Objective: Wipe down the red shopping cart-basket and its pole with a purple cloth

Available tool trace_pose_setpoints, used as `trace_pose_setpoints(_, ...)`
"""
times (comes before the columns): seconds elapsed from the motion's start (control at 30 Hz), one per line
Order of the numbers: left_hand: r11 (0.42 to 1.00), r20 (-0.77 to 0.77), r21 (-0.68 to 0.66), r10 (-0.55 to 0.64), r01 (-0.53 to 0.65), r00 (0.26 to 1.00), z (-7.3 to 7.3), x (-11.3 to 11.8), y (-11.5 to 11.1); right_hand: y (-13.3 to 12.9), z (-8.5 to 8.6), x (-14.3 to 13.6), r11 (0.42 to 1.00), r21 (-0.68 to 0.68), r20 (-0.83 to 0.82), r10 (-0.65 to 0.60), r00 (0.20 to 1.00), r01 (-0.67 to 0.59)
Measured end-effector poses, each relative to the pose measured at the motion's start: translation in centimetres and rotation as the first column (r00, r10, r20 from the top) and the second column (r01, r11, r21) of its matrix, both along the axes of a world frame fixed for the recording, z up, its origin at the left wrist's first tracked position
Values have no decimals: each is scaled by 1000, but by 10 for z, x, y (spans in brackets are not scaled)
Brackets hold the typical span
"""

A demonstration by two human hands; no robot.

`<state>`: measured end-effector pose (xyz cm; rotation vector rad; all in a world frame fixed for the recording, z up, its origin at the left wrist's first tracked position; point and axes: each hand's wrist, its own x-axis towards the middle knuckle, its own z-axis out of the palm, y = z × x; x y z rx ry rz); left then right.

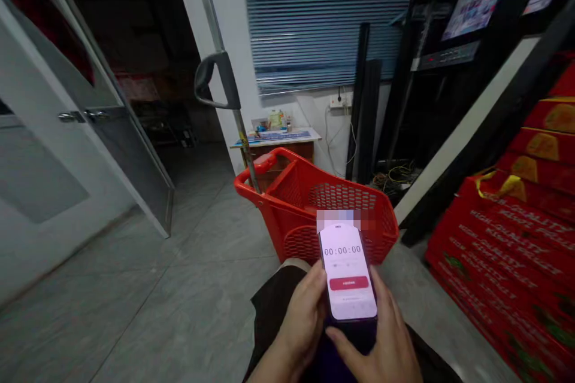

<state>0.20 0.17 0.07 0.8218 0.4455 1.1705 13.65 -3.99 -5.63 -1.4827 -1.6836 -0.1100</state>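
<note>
A smartphone (348, 269) is held upright over my lap, its lit screen showing 00:00:00 above a red button. My left hand (305, 311) grips its left edge. Around the right edge wraps my right hand (386, 329), with the thumb lying below the screen. The fingers behind the phone are hidden. Just beyond the phone stands a red plastic shopping basket (287, 209) with perforated sides, partly covered by the phone. A grey pole with a loop handle (231, 81) rises from the basket's left end.
Red printed kiwi fruit boxes (507, 263) are stacked on the right. A half-open door (108, 114) stands at the left. Behind the basket is a small table (309, 134) with items on it, under a blue blind (332, 18). Dark shelving with a monitor (476, 6) and loose cables fill the back right.
</note>
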Motion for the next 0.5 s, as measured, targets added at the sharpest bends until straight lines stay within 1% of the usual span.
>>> trace_pose_setpoints(0.17, 1000, -63, 15, -22, 23, 998, 1, 8, 3, 6, -1, 4, 999, -34, -36, -25, 999, 24)
trace_pose_setpoints(0.4, 993, -153, 70, -83, 95, 985, -4, 19, 1, 8, -1, 4, 988, -44, -122, -149, 981, 145)
trace_pose_setpoints(0.5, 988, -187, 99, -103, 123, 977, -4, 25, 2, 8, -5, 11, 985, -69, -125, -167, 978, 159)
